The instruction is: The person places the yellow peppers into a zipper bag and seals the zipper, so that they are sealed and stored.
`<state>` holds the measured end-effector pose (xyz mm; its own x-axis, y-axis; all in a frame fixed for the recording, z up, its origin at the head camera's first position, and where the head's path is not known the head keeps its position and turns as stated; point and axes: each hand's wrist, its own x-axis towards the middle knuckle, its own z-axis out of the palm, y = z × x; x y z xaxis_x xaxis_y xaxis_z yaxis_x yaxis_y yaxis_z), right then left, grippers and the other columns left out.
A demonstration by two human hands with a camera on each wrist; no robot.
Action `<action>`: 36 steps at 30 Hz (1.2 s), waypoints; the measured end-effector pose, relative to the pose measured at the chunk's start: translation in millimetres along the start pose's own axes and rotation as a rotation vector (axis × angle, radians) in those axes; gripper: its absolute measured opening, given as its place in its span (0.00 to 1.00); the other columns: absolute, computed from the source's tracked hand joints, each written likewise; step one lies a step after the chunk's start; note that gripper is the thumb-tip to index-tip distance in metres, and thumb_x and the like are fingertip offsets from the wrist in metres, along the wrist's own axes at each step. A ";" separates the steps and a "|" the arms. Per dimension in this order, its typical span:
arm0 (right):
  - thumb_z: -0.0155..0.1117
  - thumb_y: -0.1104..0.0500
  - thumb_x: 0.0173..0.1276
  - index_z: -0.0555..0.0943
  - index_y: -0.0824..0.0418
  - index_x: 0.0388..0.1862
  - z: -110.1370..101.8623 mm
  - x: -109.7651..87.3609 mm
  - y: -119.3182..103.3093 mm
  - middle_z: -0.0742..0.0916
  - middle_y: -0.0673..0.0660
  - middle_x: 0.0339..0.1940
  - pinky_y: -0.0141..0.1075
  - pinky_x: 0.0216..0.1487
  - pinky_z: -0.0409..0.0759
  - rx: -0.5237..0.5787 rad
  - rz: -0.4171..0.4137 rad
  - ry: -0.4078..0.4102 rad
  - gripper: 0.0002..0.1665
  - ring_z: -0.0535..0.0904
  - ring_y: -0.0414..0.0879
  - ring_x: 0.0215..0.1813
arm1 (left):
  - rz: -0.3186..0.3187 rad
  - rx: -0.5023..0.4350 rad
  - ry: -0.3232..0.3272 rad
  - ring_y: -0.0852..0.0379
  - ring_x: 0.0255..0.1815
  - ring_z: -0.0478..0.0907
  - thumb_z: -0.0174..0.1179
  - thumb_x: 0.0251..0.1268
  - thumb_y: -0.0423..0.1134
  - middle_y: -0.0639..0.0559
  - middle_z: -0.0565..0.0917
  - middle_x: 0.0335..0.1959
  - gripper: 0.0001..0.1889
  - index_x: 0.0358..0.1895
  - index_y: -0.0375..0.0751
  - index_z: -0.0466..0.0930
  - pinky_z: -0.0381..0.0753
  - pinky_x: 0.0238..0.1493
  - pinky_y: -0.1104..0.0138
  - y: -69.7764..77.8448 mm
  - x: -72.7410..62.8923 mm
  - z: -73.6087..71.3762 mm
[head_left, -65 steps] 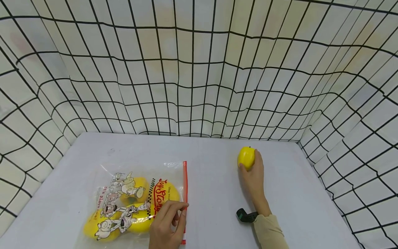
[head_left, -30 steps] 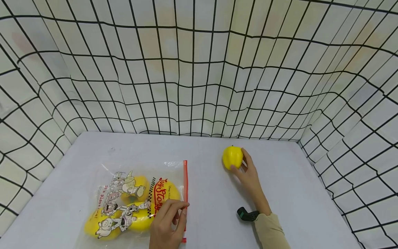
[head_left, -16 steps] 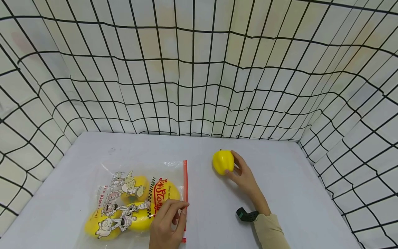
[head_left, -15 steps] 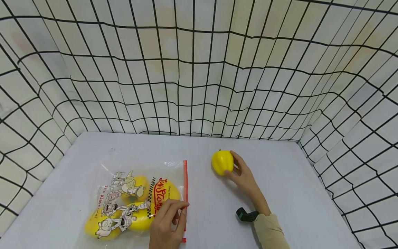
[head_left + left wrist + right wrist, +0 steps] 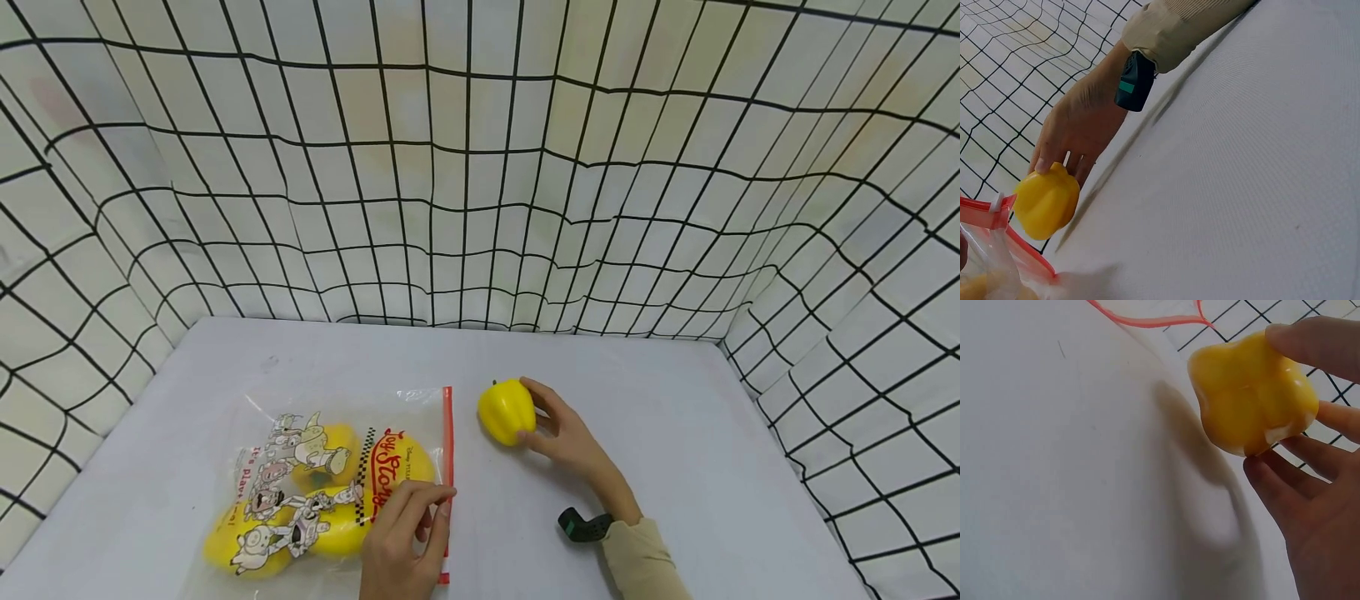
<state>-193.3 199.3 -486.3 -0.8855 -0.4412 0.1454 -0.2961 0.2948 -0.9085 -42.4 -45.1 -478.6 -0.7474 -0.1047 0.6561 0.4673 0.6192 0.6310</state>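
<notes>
A glossy yellow bell pepper [image 5: 507, 412] with a thin dark stem is in my right hand [image 5: 566, 433], held by thumb and fingertips above the table. Its lobed bottom end faces the right wrist view. To its left lies a clear zip bag [image 5: 247, 467] printed with cartoon figures and red lettering. Several yellow, fruit-like things show through the plastic. My left hand [image 5: 401, 533] pinches the bag's red zip edge [image 5: 447, 433]. In the left wrist view the red zip strips [image 5: 1029, 250] stand apart at the mouth. Most of the left hand is out of that view.
A white table [image 5: 510, 533] carries everything. Black netting [image 5: 465, 175] over pale walls rises at the back and both sides. A black device [image 5: 585, 525] is strapped to the right wrist, just below a beige sleeve [image 5: 645, 558].
My right hand has carried the yellow pepper leftward and nearer to me, up close to the bag's red edge. The left hand and the bag have hardly moved.
</notes>
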 end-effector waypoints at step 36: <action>0.73 0.59 0.63 0.69 0.49 0.78 24.2 -2.6 -23.4 0.74 0.52 0.79 0.36 0.73 0.75 0.253 0.105 -0.492 0.43 0.71 0.50 0.78 | 0.030 0.052 0.045 0.71 0.29 0.68 0.78 0.47 0.22 0.60 0.81 0.38 0.22 0.44 0.47 0.87 0.70 0.31 0.84 -0.6 0.2 2.9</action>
<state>-175.3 173.0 -474.9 -0.6164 -0.7816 -0.0954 -0.0664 0.1724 -0.9828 -44.2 -43.3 -480.1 -0.7106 -0.1194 0.6934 0.4633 0.6623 0.5888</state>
